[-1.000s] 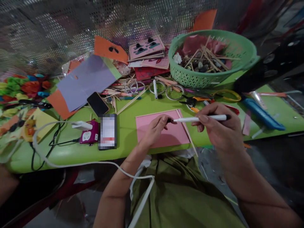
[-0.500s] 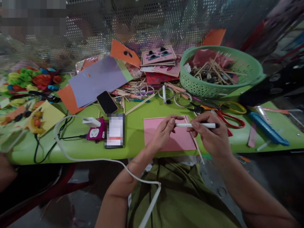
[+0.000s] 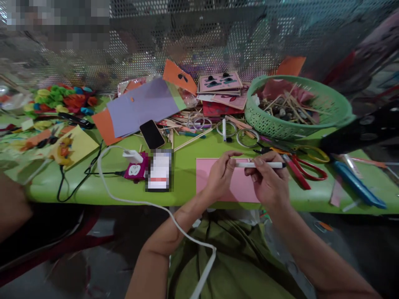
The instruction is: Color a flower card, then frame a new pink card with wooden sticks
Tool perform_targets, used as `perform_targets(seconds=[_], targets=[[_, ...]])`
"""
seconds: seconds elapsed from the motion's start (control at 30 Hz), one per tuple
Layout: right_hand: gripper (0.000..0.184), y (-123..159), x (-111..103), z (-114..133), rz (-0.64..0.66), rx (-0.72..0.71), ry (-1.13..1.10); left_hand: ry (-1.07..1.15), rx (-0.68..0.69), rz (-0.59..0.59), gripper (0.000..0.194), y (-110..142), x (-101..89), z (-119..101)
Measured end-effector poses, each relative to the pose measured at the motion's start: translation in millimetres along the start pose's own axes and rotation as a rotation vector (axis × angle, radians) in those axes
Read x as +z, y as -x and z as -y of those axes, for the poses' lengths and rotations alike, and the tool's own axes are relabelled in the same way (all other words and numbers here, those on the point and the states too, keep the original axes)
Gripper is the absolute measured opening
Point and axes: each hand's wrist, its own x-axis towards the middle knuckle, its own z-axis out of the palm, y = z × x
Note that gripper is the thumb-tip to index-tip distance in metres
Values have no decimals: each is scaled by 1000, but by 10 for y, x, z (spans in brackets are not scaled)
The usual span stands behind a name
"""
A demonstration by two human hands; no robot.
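Over a sheet of pink paper point(image 3: 240, 193), I hold a white marker point(image 3: 245, 165) level between both hands. The fingertips of my left hand point(image 3: 220, 174) pinch its left end. My right hand point(image 3: 272, 180) grips it nearer the other end, where a black tip or cap sticks out to the right. The paper lies flat on the green tabletop, with a thin strip or stick along its top edge. My right hand and wrist hide the paper's right side.
Scissors point(image 3: 310, 168) and a blue cutter point(image 3: 358, 182) lie to the right. Behind them stands a green basket point(image 3: 264, 118) of sticks and stones. A phone point(image 3: 152, 135), a pink power adapter point(image 3: 134, 169) and a white cable point(image 3: 107, 189) are left. A person's arm point(image 3: 12, 205) shows far left.
The scene has shifted slightly right and mostly down as the camera turned. Both hands keep the marker between them. A slanted stick seen earlier beside my right hand no longer shows there.
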Motion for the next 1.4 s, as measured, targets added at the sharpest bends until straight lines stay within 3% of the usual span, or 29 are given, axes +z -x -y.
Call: perform_targets(seconds=[0.1, 0.2, 0.27, 0.33, 0.43, 0.53, 0.6, 0.73, 0.83, 0.97, 1.1, 1.23, 1.4], targets=[[43, -79, -172, 37, 78, 2, 70, -65, -22, -38, 38, -164, -125, -67], [45, -25, -495, 91, 52, -101, 286, -239, 10, -180, 27, -401, -414, -101], [35, 120, -722, 113, 103, -140, 534, -408, -4, -288, 24, -548, -620, -67], [22, 319, -897, 108, 233, -142, 761, -570, -69, -354, 24, -647, -770, -4], [13, 598, -1030, 38, 346, -175, 970, -816, -149, -372, 26, -673, -842, 65], [12, 760, -1076, -82, 335, -237, 1096, -1045, -74, -392, 26, -596, -759, 53], [11, 814, -1103, -161, 291, -259, 1127, -1124, -13, -311, 31, -539, -653, 22], [8, 872, -1179, -222, 208, -255, 1086, -1158, 1, 81, 25, -499, -423, 6], [9, 841, -1250, -142, 152, -241, 1023, -1202, -8, 240, 20, -530, -320, 25], [5, 503, -1287, 17, 77, -273, 972, -1252, 6, 276, 17, -595, -293, 27], [9, -148, -1090, 16, 92, -359, 1011, -1273, 0, 250, 27, -652, -358, 5], [15, -735, -696, -152, 252, -432, 1122, -1316, -20, 127, 27, -694, -528, -3], [18, -1086, -300, -370, 484, -481, 1143, -1381, -51, 96, 24, -691, -723, 10]])
